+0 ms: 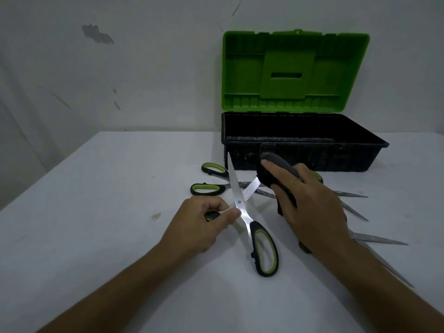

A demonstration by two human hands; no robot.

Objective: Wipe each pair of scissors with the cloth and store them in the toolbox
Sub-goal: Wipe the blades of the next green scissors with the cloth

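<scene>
on the white tabletop, the left hand has its fingers pinching the open pair of scissors near the pivot, one handle hidden in its grip. behind lie two more scissors. the right hand has its fingers closed around a dark cloth pressed on one blade. further right, loose blades lie flat. the toolbox stands open behind.

The left hand grips open scissors; the right hand presses a dark cloth on one blade.
</scene>
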